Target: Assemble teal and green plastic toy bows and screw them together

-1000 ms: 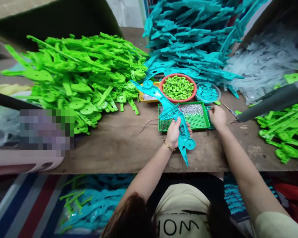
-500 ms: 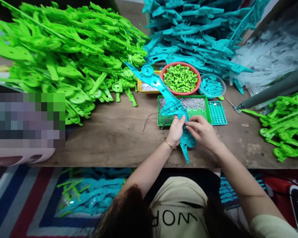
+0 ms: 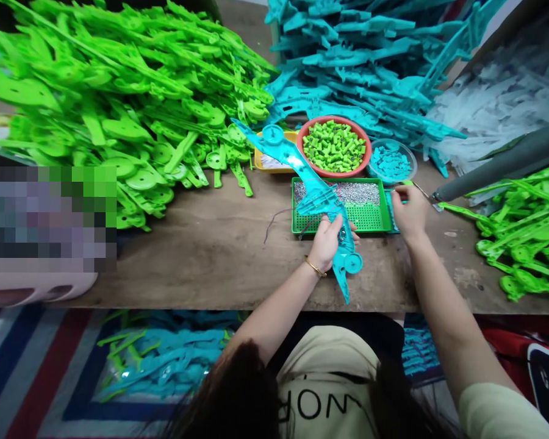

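Observation:
My left hand (image 3: 326, 242) is wrapped round the middle of a long teal plastic shell (image 3: 312, 183), which slants from upper left to lower right with round discs near its ends. Thin dark wires trail from the shell's left side. Over the small teal dimpled tray (image 3: 392, 210), mostly covered by the hand, is my right hand (image 3: 410, 213), its thumb and fingertips pinched together. Whatever is between those fingertips is too small to make out. Under the shell lies a green perforated tray (image 3: 366, 221) with many small silvery metal pieces (image 3: 359, 192).
A red bowl of short green pieces (image 3: 333, 146), a clear tub of teal bits (image 3: 391, 161) and a yellow tray (image 3: 268, 162) stand behind. Heaps of green parts (image 3: 132, 110), teal shells (image 3: 357, 61) and translucent parts (image 3: 516, 91) surround them. A grey rod-like tool (image 3: 498, 161) reaches in from the right.
My right hand has left the teal shell and moved right and up to the small teal tray. My left hand still holds the shell in nearly the same place.

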The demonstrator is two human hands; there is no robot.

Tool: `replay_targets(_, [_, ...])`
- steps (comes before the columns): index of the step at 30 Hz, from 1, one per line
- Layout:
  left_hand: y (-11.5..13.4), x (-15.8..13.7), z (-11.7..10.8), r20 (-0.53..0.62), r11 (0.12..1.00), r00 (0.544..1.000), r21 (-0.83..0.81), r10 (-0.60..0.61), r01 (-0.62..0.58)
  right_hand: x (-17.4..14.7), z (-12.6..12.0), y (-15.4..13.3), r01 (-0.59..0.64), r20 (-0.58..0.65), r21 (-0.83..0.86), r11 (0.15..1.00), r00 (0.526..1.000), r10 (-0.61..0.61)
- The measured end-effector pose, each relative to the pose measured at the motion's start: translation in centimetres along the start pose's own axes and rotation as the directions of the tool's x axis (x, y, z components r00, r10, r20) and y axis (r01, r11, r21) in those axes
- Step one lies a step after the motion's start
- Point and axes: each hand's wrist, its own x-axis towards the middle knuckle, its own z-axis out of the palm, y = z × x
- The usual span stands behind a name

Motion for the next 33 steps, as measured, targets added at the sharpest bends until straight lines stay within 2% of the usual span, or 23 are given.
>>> replay_targets(2, [-0.2,0.2,0.1,-0.009,1.0,1.0,-0.02,0.015,-0.015,-2.8,-1.1,-2.6,0.099,-0.101,0.117,0.988,0.991,-0.087])
replay_targets(3, [-0.4,0.3,0.1,-0.027,0.998,0.998,-0.03,0.053,-0.054,-4.2,-1.4,-4.0,0.195,-0.042,0.173,0.966,0.981,-0.19])
replay_targets(4, [-0.5,0.4,0.1,-0.052,0.993,0.993,-0.036,0.108,-0.11,-5.5,-1.5,-5.1,0.296,0.038,0.226,0.928,0.949,-0.312])
replay_targets(6, [-0.8,0.7,0.2,-0.106,0.974,0.97,-0.03,0.221,-0.225,-7.6,-1.2,-6.9,0.434,0.097,0.262,0.862,0.877,-0.471])
replay_targets(8, [-1.0,0.9,0.1,-0.126,0.963,0.956,-0.016,0.266,-0.27,-8.7,-0.6,-7.6,0.513,0.097,0.219,0.83,0.835,-0.542])
replay_targets(11, [-1.1,0.9,0.1,-0.139,0.964,0.955,-0.022,0.261,-0.267,-8.8,-0.2,-7.2,0.557,0.125,0.168,0.813,0.806,-0.578])
replay_targets(12, [-1.1,0.8,0.1,-0.148,0.965,0.955,-0.025,0.256,-0.263,-8.4,-0.2,-6.7,0.548,0.141,0.17,0.819,0.809,-0.571])
replay_targets(13, [-1.0,0.7,0.1,-0.146,0.97,0.961,-0.029,0.235,-0.242,-7.8,-0.2,-6.0,0.515,0.141,0.167,0.841,0.831,-0.538])
replay_targets(14, [-0.9,0.6,0.1,-0.129,0.979,0.972,-0.033,0.196,-0.202,-6.9,-0.2,-5.1,0.453,0.117,0.15,0.879,0.874,-0.471])
replay_targets(16, [-0.7,0.2,0.2,-0.07,0.995,0.993,-0.034,0.096,-0.099,-4.6,0.0,-2.9,0.24,0.012,0.062,0.969,0.97,-0.241])
replay_targets(17, [-0.6,0.1,0.3,-0.045,0.998,0.997,-0.033,0.058,-0.059,-3.3,0.3,-1.6,0.103,-0.055,-0.007,0.995,0.993,-0.103])
replay_targets(18, [-0.5,0.0,0.3,-0.032,0.999,0.999,-0.031,0.037,-0.038,-1.9,0.6,-0.3,-0.012,-0.062,-0.09,0.996,0.998,0.006])
replay_targets(20, [-0.2,-0.2,0.5,-0.038,0.999,0.999,-0.029,0.033,-0.034,0.5,1.3,2.0,-0.139,-0.026,-0.224,0.965,0.99,0.137])
replay_targets(23, [-0.1,-0.4,0.6,-0.045,0.999,0.999,-0.027,0.031,-0.032,2.4,1.9,3.9,-0.172,0.024,-0.29,0.941,0.982,0.187])
replay_targets(25, [0.0,-0.4,0.7,-0.05,0.999,0.998,-0.032,0.033,-0.035,2.4,1.5,3.8,-0.17,0.008,-0.281,0.945,0.984,0.179])
replay_targets(27, [-0.1,-0.3,0.7,-0.054,0.998,0.998,-0.041,0.036,-0.038,1.1,0.6,2.6,-0.133,-0.061,-0.223,0.966,0.991,0.122])
replay_targets(29, [-0.3,-0.2,0.6,-0.043,0.999,0.999,-0.044,0.027,-0.029,-1.1,-0.4,0.4,-0.013,-0.112,-0.09,0.996,0.994,0.003])
replay_targets(31, [-0.5,0.0,0.6,-0.062,0.997,0.996,-0.043,0.058,-0.061,-4.0,-1.0,-2.2,0.171,-0.032,0.085,0.982,0.985,-0.168])
replay_targets(33, [-0.5,0.1,0.7,-0.115,0.988,0.983,-0.046,0.142,-0.148,-6.6,-1.1,-4.5,0.356,0.102,0.205,0.912,0.919,-0.382])
